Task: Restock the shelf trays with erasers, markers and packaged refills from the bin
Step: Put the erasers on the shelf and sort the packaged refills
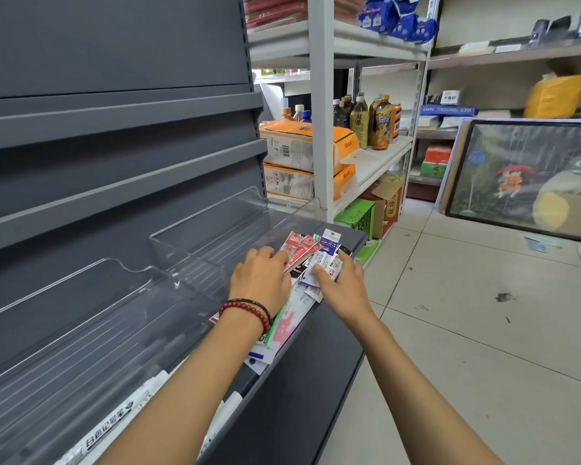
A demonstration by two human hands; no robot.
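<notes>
on bottom grey shelf (351, 235), in far clear tray (215, 226): packaged refills (287, 325) piled flat, overlapping. left hand (259, 276), red bead bracelet (249, 308) at wrist, gripping red packets (302, 246) with curled fingers. right hand (346, 283) pinching blue-and-white packet (327, 250), thumb on top. white markers (111, 426) lying in nearer tray, lower left.

The dark grey steel shelving (114, 62) carries colourless clear plastic trays (195, 229). In the pile lie two red-and-white refill packets (299, 248), a blue-and-white refill packet (327, 250) and, lower down, a pink-and-white refill packet (284, 327). The round-bead bracelet (249, 308) is dark red. The white marker (104, 427) bears black characters. The soft tissue packs (299, 146) are orange and white, and the square floor tiles (483, 330) pale grey.
</notes>
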